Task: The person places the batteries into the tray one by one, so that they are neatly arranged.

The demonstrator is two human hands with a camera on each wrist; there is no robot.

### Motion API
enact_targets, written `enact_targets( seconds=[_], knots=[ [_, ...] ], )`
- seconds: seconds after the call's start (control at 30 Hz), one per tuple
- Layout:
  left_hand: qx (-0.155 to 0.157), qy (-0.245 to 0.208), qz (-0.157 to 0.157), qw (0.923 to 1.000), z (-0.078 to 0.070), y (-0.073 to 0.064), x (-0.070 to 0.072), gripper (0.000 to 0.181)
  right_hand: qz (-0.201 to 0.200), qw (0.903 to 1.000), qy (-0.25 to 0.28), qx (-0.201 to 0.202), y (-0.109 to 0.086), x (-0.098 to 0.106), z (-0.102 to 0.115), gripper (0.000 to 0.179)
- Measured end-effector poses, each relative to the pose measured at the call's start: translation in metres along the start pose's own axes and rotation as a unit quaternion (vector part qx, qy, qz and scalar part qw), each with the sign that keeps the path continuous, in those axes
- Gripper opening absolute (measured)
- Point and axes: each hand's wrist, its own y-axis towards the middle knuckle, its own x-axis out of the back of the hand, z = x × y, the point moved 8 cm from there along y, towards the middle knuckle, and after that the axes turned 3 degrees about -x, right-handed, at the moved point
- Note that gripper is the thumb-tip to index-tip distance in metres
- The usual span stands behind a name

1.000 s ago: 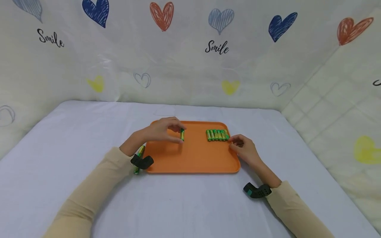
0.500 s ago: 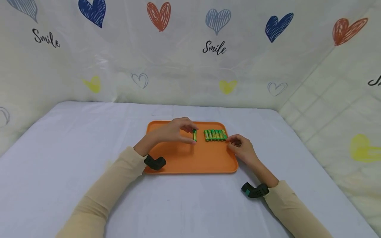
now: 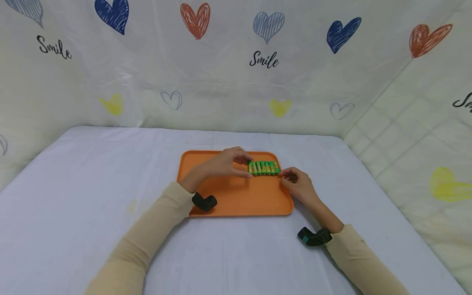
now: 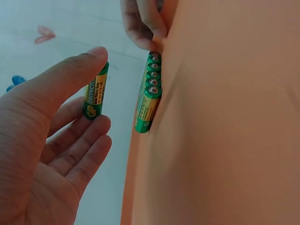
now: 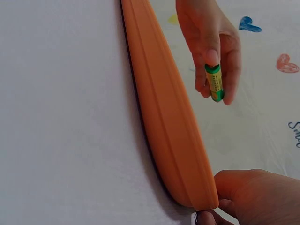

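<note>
My left hand (image 3: 225, 164) pinches a green-and-yellow battery (image 4: 96, 93) between thumb and fingers, held upright on end in the left wrist view. In the head view it lines up with the left end of a row of several matching batteries (image 3: 265, 168). The left wrist view shows a gap between it and the row. That row lies side by side near the far right corner of the orange tray (image 3: 236, 200). My right hand (image 3: 300, 186) is at the tray's right rim, bent fingertips by the row's last battery; whether they grip anything is hidden.
The tray's raised rim (image 5: 173, 117) shows in the right wrist view. A white cloth (image 3: 221, 254) covers the table beneath. Behind stands a pale backdrop (image 3: 221, 82) printed with hearts and words.
My left hand has carried its battery rightward across the tray to the row's left end. The right hand has stayed at the row's right end. Batteries seen earlier left of the tray no longer show.
</note>
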Motion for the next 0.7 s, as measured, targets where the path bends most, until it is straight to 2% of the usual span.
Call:
enact_targets(
  seconds=[0.13,0.33,0.47,0.7],
  knots=[
    [0.014,0.006,-0.006,0.9999,0.004,0.005,-0.003,0.052,0.000,1.0000,0.003,0.006,0.000,-0.001,0.000,0.023],
    [0.056,0.003,-0.010,0.9984,0.016,0.007,-0.007,0.053,0.002,1.0000,0.004,0.007,0.000,-0.001,0.000,0.022],
    [0.074,0.003,-0.015,0.9972,0.023,0.008,-0.008,0.052,0.001,1.0000,0.002,0.003,0.000,0.000,0.001,0.022],
    [0.082,0.005,-0.020,0.9964,0.030,0.011,-0.013,0.052,0.001,1.0000,0.000,-0.003,0.000,0.000,-0.001,0.022]
  ],
)
